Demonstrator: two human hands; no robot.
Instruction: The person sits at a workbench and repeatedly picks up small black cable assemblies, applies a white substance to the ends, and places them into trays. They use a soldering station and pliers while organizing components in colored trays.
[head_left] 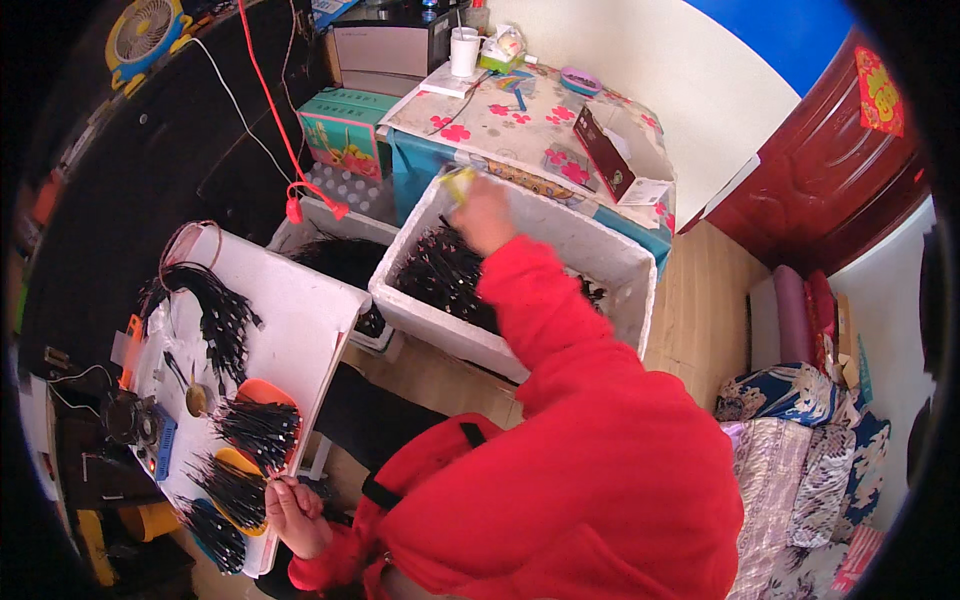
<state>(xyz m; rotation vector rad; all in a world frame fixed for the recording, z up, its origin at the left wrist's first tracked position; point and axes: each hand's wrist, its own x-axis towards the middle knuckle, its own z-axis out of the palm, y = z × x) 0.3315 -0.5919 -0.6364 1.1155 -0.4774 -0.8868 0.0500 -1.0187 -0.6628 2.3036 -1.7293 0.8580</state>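
My right hand reaches over the far side of a white foam box, blurred by motion. At its fingers is a small yellow object, too smeared to name. Inside the box lies a heap of short black cables. My left hand is closed at the edge of a white worktable; what its fingers hold, if anything, cannot be made out. Beside it stand a yellow tray and an orange tray, each full of black cables. Another bunch of black cables lies nearest me.
More black cables lie at the worktable's far end. A soldering-like tool stand and a blue device sit on it. Behind the foam box is a table with a flowered cloth. A red cord hangs down at left.
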